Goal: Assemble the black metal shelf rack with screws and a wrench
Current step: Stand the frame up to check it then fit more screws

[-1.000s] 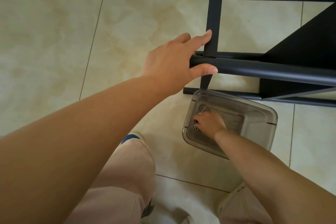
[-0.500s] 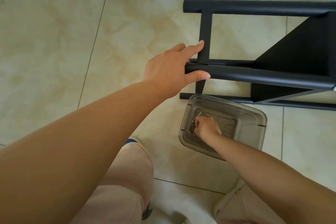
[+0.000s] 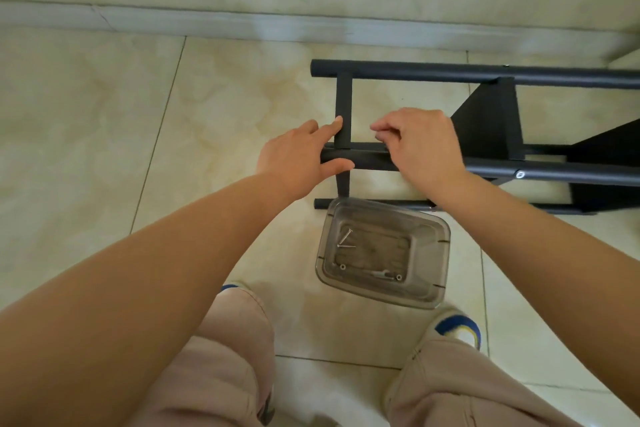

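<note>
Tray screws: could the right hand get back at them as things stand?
Probably yes. The tray sits open-topped on the floor just below the right hand, which is up at the rack; nothing covers the screws.

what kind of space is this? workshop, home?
Probably an indoor room at home, not a workshop. The person works on a glossy tiled floor beside a plain wall with a baseboard, the rack lying on its side and screws kept in a clear plastic container. No bench or tool racks show.
</note>
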